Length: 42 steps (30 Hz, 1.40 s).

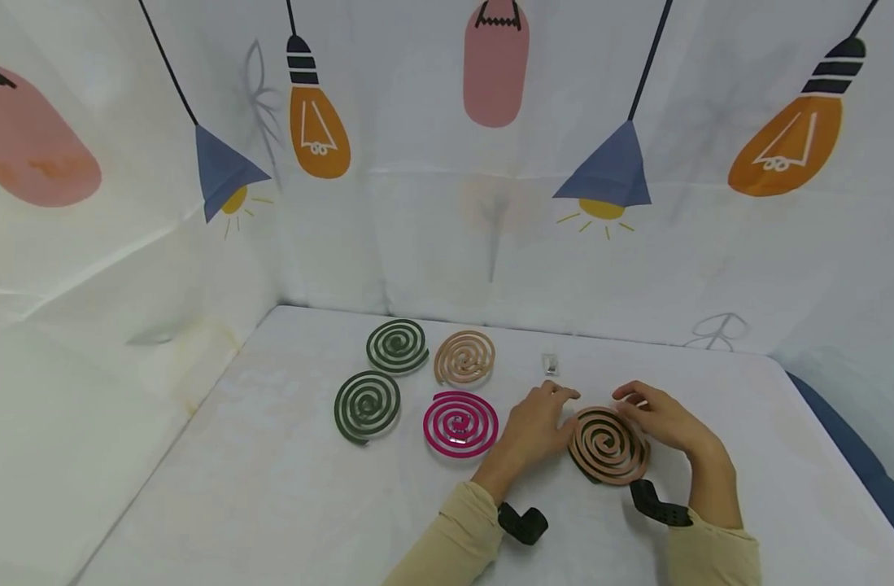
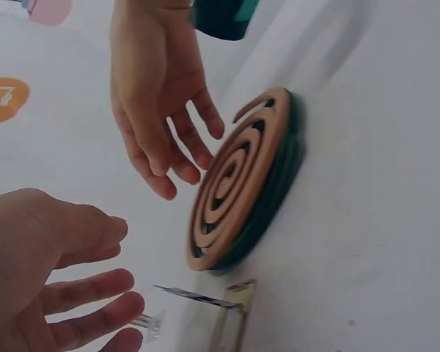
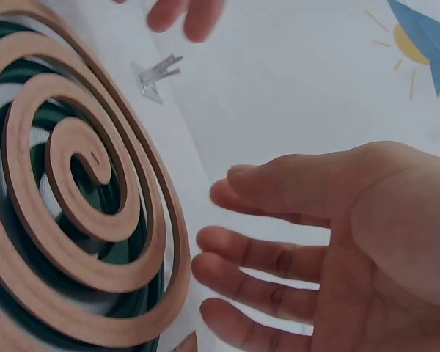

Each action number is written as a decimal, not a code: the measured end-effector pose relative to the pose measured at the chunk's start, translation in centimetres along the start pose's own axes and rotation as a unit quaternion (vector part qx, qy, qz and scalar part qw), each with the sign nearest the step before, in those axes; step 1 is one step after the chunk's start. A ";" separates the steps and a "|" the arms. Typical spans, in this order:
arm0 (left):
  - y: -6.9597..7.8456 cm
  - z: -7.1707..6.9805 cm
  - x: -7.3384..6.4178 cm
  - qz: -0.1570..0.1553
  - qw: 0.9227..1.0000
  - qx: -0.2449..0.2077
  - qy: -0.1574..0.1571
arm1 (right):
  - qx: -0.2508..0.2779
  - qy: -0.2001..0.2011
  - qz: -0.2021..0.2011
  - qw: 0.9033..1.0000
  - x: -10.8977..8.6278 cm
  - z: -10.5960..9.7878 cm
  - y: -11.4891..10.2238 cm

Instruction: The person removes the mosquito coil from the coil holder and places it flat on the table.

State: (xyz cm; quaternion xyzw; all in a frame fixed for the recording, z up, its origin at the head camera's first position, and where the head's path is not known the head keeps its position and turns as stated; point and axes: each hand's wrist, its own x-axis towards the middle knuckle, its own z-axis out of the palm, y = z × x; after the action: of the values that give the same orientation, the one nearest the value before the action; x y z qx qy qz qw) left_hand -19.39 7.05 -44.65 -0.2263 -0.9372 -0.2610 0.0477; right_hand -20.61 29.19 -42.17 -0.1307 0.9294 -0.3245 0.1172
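Between my two hands a tan mosquito coil (image 1: 609, 444) lies on top of dark green coil (image 2: 273, 192), stacked on the white table. My left hand (image 1: 533, 425) is at the stack's left side, fingers loosely spread and holding nothing. On the far right side hovers my right hand (image 1: 665, 417), its fingers relaxed and apart from the coil edge in the right wrist view. A thin metal coil stand (image 2: 235, 312) lies close to the stack in the left wrist view. Just left of my left hand is a pink coil (image 1: 461, 425), with something shiny at its middle.
Two green coils (image 1: 368, 404) and another tan coil (image 1: 464, 358) lie to the left on the table (image 1: 271, 488). A small clear packet-like piece (image 1: 551, 364) sits beyond my left hand. A printed white curtain (image 1: 432, 236) hangs behind the table.
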 end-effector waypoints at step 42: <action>-9.7 -10.8 -6.4 -0.010 0.997 -0.082 -0.010 | 0.022 -0.009 -0.108 0.994 2.9 4.8 -6.3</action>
State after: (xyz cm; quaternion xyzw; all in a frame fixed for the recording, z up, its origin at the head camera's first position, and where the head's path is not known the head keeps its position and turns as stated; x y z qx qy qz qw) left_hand -18.35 -8.38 -41.23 -0.2230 -0.9153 -0.3349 0.0172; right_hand -20.82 20.81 -42.23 -0.2309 0.9015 -0.3542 0.0925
